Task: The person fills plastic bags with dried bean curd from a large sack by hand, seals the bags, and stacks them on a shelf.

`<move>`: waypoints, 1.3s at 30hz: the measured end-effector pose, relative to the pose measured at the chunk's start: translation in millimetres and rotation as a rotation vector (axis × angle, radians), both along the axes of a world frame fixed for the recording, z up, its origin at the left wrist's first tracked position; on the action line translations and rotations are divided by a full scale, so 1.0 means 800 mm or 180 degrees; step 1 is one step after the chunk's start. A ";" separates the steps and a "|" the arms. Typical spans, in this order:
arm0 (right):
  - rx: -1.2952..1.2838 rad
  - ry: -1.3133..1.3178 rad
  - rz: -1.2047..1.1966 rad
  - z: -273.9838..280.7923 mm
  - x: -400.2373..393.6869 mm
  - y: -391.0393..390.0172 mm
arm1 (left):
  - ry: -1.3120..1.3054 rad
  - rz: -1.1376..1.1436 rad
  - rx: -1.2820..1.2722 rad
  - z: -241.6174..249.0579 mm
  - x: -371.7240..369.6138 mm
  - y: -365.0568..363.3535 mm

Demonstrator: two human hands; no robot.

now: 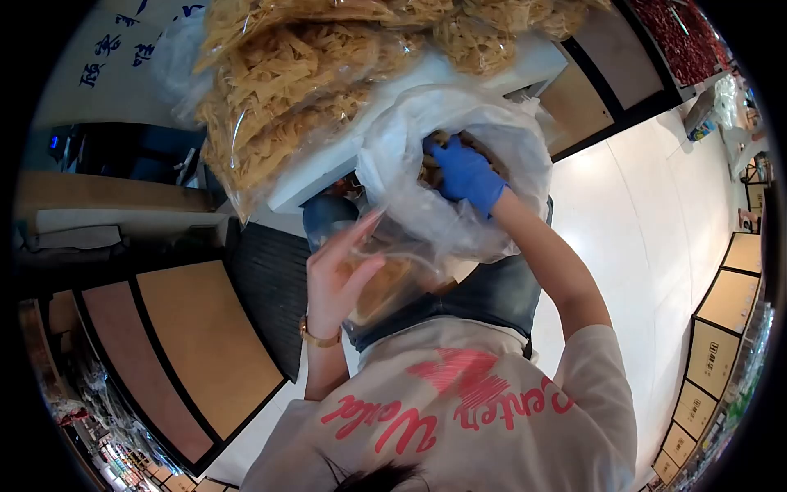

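A large white plastic bag (525, 148) stands open in front of me, with brownish pieces (431, 170) inside. My right hand (469, 174), in a blue glove, reaches into its mouth; the fingers are bent over the pieces, and whether they grip any is hidden. Bare and with a gold watch at the wrist, my left hand (344, 266) is left of the bag, its thumb and fingers apart. Beside and below it lies a clear plastic bag (389, 283) with something yellowish in it. No hold on that bag can be made out.
Clear bags of yellow, strip-like dried food (287, 90) are piled on a white box edge (328, 168) ahead. Wooden cabinets (205, 336) stand at the left. Red goods (676, 37) sit at the upper right, above a pale tiled floor (623, 213).
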State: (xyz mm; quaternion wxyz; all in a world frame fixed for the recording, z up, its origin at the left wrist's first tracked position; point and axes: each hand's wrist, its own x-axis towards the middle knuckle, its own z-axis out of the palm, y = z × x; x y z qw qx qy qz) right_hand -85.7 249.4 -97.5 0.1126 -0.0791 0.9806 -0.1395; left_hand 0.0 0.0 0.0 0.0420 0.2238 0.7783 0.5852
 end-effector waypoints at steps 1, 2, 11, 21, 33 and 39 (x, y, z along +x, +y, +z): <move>-0.0048 -0.0265 -0.0200 0.005 0.006 0.005 | -0.0174 0.0034 -0.0052 0.005 -0.001 0.010; -0.0091 -0.0511 -0.0396 0.008 0.006 0.011 | -0.0328 0.0073 -0.0100 0.007 -0.005 0.018; -0.1967 0.0555 -0.0517 -0.019 0.020 0.072 | 0.0331 0.0104 -0.0411 -0.020 -0.018 0.054; -0.3247 0.0868 -0.0777 0.074 0.057 0.078 | 0.0114 0.0122 -0.0650 -0.020 -0.011 0.058; -0.3643 -0.0455 0.0120 0.140 0.079 0.061 | 0.0070 0.0222 -0.0450 -0.024 -0.015 0.069; -0.2492 -0.1126 0.1375 0.140 0.078 0.034 | 0.0098 0.0039 -0.0570 -0.017 -0.010 0.068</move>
